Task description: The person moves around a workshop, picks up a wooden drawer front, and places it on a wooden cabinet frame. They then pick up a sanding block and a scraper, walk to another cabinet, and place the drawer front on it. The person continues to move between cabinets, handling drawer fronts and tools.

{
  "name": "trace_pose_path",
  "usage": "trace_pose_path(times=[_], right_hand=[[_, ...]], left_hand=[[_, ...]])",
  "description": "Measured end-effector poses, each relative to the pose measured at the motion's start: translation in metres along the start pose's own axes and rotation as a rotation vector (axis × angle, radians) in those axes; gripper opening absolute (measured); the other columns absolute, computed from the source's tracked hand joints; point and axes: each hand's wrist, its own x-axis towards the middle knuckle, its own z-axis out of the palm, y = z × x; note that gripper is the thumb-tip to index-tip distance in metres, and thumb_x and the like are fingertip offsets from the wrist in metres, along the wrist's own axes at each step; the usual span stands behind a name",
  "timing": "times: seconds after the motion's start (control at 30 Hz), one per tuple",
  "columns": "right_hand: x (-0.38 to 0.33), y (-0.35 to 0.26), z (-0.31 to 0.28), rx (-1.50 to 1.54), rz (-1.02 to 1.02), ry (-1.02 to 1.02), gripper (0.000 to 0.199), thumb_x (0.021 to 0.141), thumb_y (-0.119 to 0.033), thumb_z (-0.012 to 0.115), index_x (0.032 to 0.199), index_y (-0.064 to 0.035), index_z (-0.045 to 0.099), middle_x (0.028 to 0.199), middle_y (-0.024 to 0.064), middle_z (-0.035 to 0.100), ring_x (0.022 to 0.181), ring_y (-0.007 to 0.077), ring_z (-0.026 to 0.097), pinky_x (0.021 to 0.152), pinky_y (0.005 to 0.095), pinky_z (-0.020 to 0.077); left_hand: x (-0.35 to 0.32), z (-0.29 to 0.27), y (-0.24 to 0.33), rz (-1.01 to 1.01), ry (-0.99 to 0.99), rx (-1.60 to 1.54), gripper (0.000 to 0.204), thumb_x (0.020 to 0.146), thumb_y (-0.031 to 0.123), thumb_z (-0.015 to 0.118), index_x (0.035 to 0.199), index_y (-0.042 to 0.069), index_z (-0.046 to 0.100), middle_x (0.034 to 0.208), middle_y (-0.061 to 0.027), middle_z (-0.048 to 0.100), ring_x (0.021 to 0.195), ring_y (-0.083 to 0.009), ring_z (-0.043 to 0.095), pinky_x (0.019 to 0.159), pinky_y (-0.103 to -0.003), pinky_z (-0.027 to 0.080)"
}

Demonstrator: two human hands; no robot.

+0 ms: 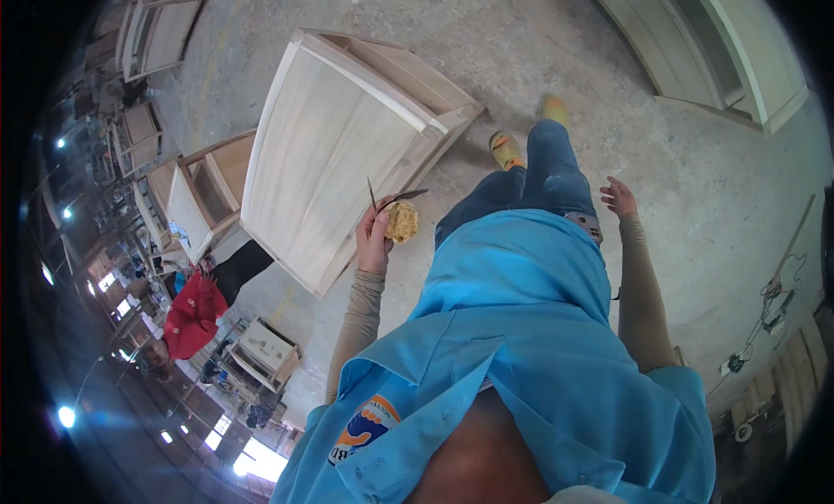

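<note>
My left hand (373,241) is closed around thin, dark pointed blades (408,195) that look like putty knives. Against its fingers sits a rough tan lump (401,222), putty-like in look; what it rests on is hidden. This hand is nearest to a pale unfinished wooden cabinet (326,148) with a broad, slightly bowed panel facing up. From this view I cannot tell whether the blades touch the cabinet's edge. Out to my right side, my right hand (618,197) hangs in the air with nothing in it, its fingers apart and slightly bent.
More bare wooden furniture (208,191) stands to the left, near a person in a red top (193,317). Another large wooden piece (721,52) lies at the upper right. Cables (769,291) run along the concrete floor (695,208) on the right. My feet are beside the cabinet.
</note>
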Motion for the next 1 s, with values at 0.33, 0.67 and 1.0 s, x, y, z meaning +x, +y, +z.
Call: trace_pose_path(times=[0.33,0.67,1.0], right_hand=[[0.082,-0.124,-0.026,-0.090,0.048,-0.082,0.036,0.086,-0.030,0.039,0.118,-0.0138,0.046,0.094,0.0056,0.061,0.073,0.0133,0.058,0.060,0.0255,0.0419],[0.159,-0.319,-0.052,0.004,-0.079,-0.120,0.039,0.087,-0.036,0.039,0.121,-0.0158,0.043,0.104,0.0053,0.058,0.087,0.0165,0.057,0.077,0.0296,0.0404],[0.197,-0.299,-0.083,-0.110,0.110,-0.143,0.037,0.089,-0.032,0.038,0.120,-0.0146,0.044,0.101,0.0045,0.059,0.076,0.0091,0.056,0.062,0.0223,0.0409]], left_hand=[[0.044,0.055,0.059,-0.122,0.204,-0.062,0.037,0.082,0.027,0.049,0.109,0.001,0.050,0.089,-0.0028,0.058,0.052,-0.0012,0.044,0.039,-0.014,0.030],[0.092,0.111,0.129,-0.169,0.279,-0.035,0.050,0.083,0.035,0.045,0.113,-0.005,0.044,0.103,-0.0119,0.053,0.092,-0.0183,0.054,0.077,-0.027,0.045],[0.091,0.135,0.154,-0.266,0.396,-0.101,0.045,0.080,0.034,0.051,0.111,0.000,0.049,0.092,-0.0045,0.057,0.051,-0.0008,0.043,0.037,-0.014,0.029]])
